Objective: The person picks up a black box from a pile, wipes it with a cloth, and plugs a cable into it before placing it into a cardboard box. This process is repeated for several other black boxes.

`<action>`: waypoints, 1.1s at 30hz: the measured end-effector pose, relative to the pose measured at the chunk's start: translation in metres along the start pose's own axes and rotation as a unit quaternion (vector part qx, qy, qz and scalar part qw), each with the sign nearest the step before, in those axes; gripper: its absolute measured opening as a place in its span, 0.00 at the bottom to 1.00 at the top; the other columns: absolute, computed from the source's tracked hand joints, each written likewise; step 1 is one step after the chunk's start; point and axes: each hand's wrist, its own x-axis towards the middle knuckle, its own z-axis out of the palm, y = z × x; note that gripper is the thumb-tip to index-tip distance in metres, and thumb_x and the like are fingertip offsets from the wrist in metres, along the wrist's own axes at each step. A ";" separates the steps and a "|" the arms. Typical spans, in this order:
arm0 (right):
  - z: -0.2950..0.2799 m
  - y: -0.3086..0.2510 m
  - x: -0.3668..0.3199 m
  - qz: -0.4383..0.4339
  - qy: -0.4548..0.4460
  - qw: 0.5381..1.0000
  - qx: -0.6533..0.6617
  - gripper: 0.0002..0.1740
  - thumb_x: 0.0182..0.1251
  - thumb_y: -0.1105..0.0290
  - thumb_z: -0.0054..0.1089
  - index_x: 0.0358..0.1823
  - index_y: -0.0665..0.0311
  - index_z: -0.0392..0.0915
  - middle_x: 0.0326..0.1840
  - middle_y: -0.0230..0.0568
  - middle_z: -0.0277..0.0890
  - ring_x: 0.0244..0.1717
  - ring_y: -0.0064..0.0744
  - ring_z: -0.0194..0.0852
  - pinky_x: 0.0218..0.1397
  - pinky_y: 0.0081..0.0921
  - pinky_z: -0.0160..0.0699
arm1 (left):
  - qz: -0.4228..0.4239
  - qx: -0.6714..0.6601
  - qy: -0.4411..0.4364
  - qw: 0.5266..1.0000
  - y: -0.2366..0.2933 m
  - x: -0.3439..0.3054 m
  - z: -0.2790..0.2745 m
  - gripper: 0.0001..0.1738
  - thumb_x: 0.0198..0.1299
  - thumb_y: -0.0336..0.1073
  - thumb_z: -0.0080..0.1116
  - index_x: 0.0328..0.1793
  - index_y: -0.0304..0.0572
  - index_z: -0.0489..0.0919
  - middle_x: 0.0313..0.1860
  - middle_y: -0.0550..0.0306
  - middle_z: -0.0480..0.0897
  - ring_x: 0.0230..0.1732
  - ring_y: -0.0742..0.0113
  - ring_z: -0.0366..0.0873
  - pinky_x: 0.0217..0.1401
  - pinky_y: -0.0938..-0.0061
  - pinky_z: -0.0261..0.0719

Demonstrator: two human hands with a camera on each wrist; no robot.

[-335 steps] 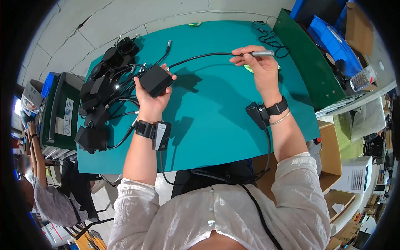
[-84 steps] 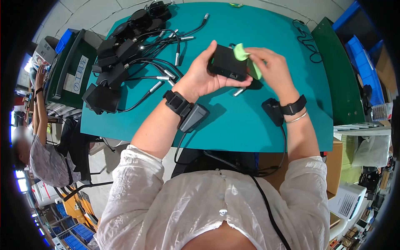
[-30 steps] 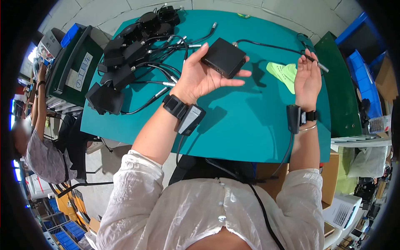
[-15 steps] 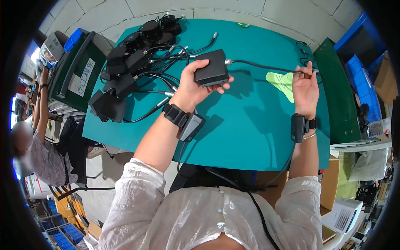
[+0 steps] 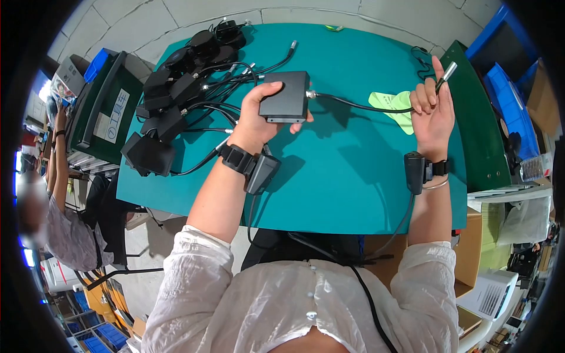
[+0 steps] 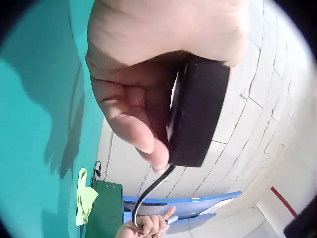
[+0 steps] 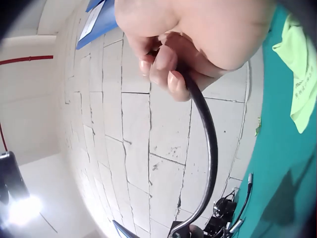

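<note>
My left hand (image 5: 253, 120) grips a black box (image 5: 285, 97) above the table, thumb on its top face and fingers beneath. In the left wrist view the box (image 6: 200, 114) shows edge-on against the palm (image 6: 148, 44). A black cable (image 5: 359, 106) runs from the box's right side to my right hand (image 5: 432, 117), whose fingers curl round it near its silver plug (image 5: 450, 70). The right wrist view shows the cable (image 7: 210, 148) hanging in a curve from the curled fingers (image 7: 166, 59). A light green cloth (image 5: 400, 120) lies on the table beside the right hand.
Several black boxes and round parts with cables (image 5: 156, 91) are heaped at the left of the green table (image 5: 329, 194). A thin black cable (image 5: 421, 59) lies at the back right. Green cabinets (image 5: 479, 129) flank the table, and a person (image 5: 76, 229) sits at far left.
The box has moved left and turned, so its cable leaves to the right. My right hand's fingers have curled in round the cable, and the silver plug now points up.
</note>
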 end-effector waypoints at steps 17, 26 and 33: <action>0.044 0.022 -0.021 -0.002 -0.231 0.876 -0.423 0.11 0.63 0.72 0.63 0.47 0.60 0.83 0.39 0.32 0.82 0.36 0.27 0.74 0.44 0.24 0.73 | 0.019 0.076 0.141 0.987 0.003 0.006 0.004 0.29 0.63 0.43 0.46 0.66 0.31 0.68 0.59 0.37 0.77 0.49 0.40 0.82 0.36 0.67 0.89; 0.049 0.025 -0.020 -0.057 -0.287 0.825 -0.483 0.12 0.56 0.75 0.66 0.44 0.58 0.84 0.33 0.31 0.82 0.34 0.31 0.74 0.41 0.27 0.73 | 0.035 0.073 0.129 0.988 0.001 0.008 -0.003 0.29 0.63 0.43 0.46 0.67 0.32 0.67 0.60 0.37 0.77 0.50 0.40 0.81 0.37 0.65 0.89; 0.034 0.031 -0.013 -0.096 -0.221 0.819 -0.521 0.11 0.61 0.79 0.60 0.44 0.59 0.82 0.48 0.34 0.81 0.46 0.32 0.76 0.51 0.27 0.74 | 0.084 0.112 0.092 0.986 0.000 0.006 0.007 0.27 0.61 0.28 0.55 0.68 0.35 0.67 0.63 0.40 0.74 0.57 0.46 0.78 0.52 0.57 0.85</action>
